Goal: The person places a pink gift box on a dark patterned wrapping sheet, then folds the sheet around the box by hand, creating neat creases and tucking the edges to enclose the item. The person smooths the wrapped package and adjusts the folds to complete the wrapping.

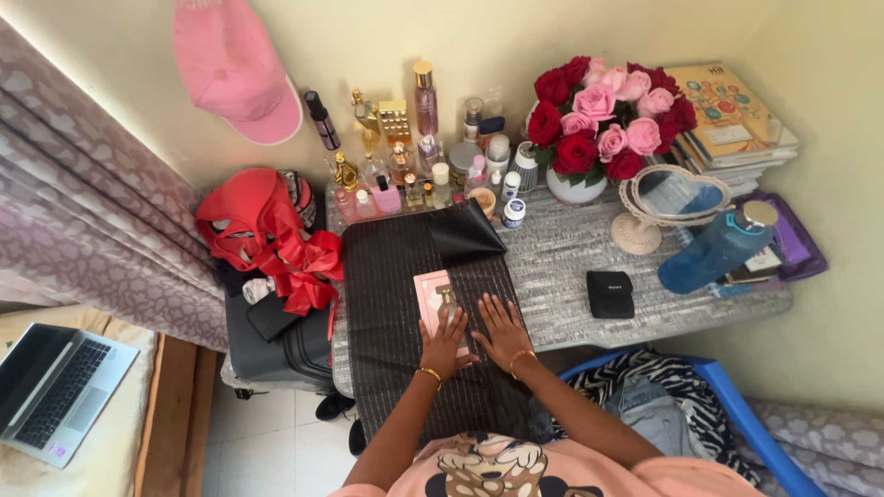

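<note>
Cream walls (516, 37), patterned curtain (83, 202), grey table (571, 267), white tiled floor (267, 442), daylight.

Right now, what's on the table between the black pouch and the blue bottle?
Nothing: the head view shows only bare grey tabletop between the black pouch and the blue bottle.

Grey table (589, 267) bearing black cloth (405, 276), bottles, rose vase (575, 189), mirror.

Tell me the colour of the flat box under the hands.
Pink flat box, clearest in the head view, lying on black cloth.
</note>
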